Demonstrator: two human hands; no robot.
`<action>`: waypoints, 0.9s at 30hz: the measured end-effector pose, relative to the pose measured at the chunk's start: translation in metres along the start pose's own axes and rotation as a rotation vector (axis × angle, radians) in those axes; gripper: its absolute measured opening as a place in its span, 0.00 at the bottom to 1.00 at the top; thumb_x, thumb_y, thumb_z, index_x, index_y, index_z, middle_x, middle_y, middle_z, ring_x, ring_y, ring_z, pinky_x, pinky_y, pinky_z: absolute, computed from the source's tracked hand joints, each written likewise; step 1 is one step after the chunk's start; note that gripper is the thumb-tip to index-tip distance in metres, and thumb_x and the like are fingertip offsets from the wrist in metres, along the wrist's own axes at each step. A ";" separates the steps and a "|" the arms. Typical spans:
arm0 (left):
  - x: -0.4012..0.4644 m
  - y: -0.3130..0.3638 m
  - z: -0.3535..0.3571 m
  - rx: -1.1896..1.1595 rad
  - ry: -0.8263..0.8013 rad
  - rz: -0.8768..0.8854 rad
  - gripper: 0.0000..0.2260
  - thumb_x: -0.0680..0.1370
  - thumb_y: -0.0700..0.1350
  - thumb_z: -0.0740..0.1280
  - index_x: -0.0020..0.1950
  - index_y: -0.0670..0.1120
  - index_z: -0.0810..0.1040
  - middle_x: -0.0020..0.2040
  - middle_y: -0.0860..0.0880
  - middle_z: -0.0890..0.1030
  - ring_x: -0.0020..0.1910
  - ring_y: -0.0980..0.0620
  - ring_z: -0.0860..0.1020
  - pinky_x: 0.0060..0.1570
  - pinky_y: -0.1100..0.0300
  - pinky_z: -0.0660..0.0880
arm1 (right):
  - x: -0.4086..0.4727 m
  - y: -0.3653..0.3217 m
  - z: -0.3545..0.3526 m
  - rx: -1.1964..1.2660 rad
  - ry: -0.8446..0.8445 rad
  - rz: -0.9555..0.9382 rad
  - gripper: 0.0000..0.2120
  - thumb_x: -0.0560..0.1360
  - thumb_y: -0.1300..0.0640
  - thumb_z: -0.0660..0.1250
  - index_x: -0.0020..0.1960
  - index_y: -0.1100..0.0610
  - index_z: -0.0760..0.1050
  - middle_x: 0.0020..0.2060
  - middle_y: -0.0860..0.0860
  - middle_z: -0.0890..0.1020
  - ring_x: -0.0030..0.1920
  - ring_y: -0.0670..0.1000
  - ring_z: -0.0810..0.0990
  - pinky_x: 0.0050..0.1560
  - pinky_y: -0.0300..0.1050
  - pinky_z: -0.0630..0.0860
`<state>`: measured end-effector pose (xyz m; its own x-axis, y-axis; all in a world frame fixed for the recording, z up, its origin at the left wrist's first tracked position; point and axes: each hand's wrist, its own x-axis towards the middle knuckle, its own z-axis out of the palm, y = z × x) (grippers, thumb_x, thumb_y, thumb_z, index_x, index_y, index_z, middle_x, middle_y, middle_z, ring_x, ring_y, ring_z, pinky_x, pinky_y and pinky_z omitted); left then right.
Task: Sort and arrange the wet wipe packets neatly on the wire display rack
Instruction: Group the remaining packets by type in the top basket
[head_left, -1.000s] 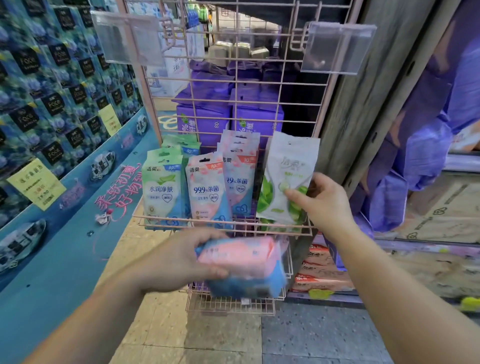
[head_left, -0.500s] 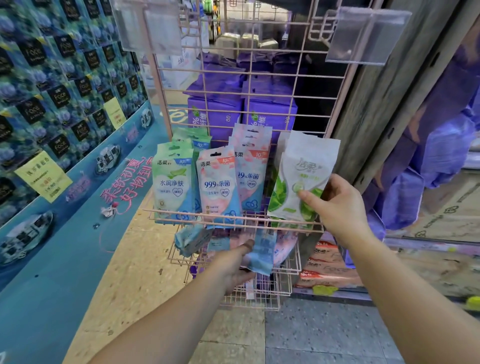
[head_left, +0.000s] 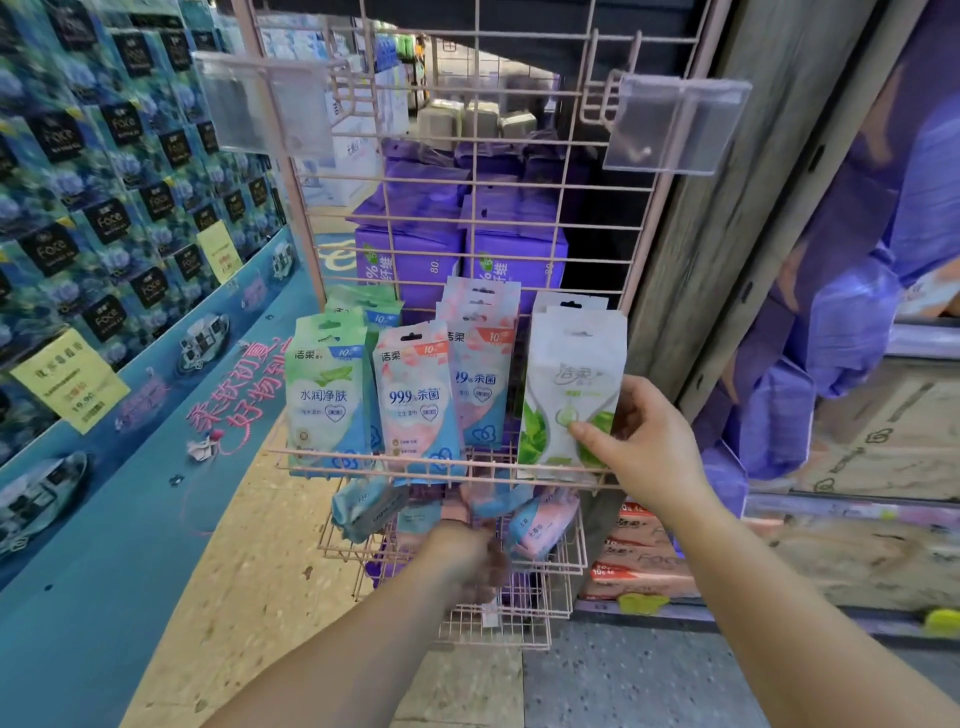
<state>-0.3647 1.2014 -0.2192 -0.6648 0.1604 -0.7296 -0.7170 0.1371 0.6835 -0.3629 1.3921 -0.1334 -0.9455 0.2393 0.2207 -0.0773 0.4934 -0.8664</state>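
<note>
A pink wire rack (head_left: 363, 464) carries upright wipe packets on its upper shelf: green-and-blue packets (head_left: 324, 395) at the left, pink-and-blue packets (head_left: 415, 400) in the middle, white-and-green packets (head_left: 566, 374) at the right. My right hand (head_left: 649, 447) pinches the front white-and-green packet, thumb on its face. Below, the lower basket (head_left: 563, 564) holds loose packets lying askew, a blue one (head_left: 363, 506) and a pink one (head_left: 540, 525) among them. My left hand (head_left: 462, 556) is inside this basket and blurred, so its grip is unclear.
Two clear plastic label holders (head_left: 675, 124) (head_left: 265, 111) stick out from the rack's top. Purple boxes (head_left: 410, 260) are stacked behind the grid. A blue display wall (head_left: 104, 208) with a yellow price tag (head_left: 67, 379) stands left, a grey wooden post (head_left: 727, 208) right.
My left hand carried a pink-and-blue bundle down from in front of the shelf into the lower basket. My right hand stayed on the white-and-green packet. The view moved closer.
</note>
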 end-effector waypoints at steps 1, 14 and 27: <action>-0.013 0.005 -0.002 0.141 -0.168 0.002 0.09 0.79 0.48 0.63 0.46 0.43 0.76 0.37 0.47 0.82 0.32 0.50 0.81 0.33 0.57 0.77 | -0.001 0.003 -0.001 -0.005 0.003 -0.001 0.20 0.67 0.55 0.77 0.56 0.46 0.74 0.46 0.44 0.83 0.46 0.41 0.81 0.45 0.39 0.78; -0.046 0.126 0.031 0.483 -0.041 0.607 0.13 0.71 0.44 0.71 0.55 0.49 0.80 0.53 0.52 0.82 0.54 0.53 0.77 0.52 0.61 0.71 | 0.018 0.026 0.013 -0.160 -0.108 0.150 0.47 0.60 0.28 0.64 0.74 0.44 0.57 0.71 0.48 0.70 0.73 0.55 0.63 0.70 0.59 0.63; -0.021 0.130 0.022 0.142 -0.297 0.656 0.32 0.63 0.34 0.70 0.67 0.44 0.70 0.57 0.43 0.82 0.55 0.45 0.81 0.52 0.53 0.80 | 0.033 0.007 0.000 0.397 -0.292 0.165 0.41 0.57 0.54 0.78 0.67 0.48 0.68 0.57 0.51 0.83 0.56 0.52 0.83 0.58 0.57 0.78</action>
<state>-0.4394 1.2373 -0.1141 -0.8485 0.5087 -0.1459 -0.1436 0.0439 0.9887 -0.3944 1.4028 -0.1320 -0.9997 0.0155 -0.0185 0.0199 0.1000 -0.9948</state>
